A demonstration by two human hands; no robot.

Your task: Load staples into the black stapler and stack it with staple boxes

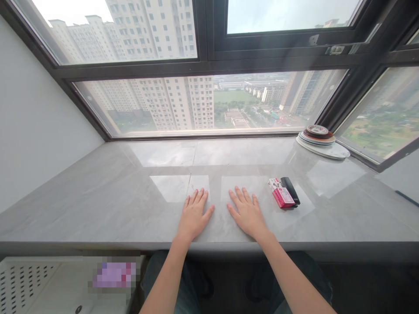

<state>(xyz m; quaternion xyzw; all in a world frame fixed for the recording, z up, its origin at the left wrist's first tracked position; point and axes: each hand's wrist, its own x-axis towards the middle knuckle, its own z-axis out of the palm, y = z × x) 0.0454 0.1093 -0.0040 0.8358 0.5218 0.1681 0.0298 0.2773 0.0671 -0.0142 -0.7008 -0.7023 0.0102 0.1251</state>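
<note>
Both hands lie palm down on a glossy grey stone counter (98,200). My left hand (194,213) is flat, its fingers a little apart and the thumb pointing inward. With fingers spread, my right hand (246,211) rests a short way to the right, also holding nothing. Beyond its fingertips to the right lies a small red and white box (281,193). A black stapler (290,191) lies close along the box's right side. Neither hand touches these two things.
Several stacked plates and lids (322,141) stand in the far right corner by the window (203,67). A white perforated basket (49,279) with a blurred purple item is below the counter's front edge at left. A dark thin object (407,198) lies at far right.
</note>
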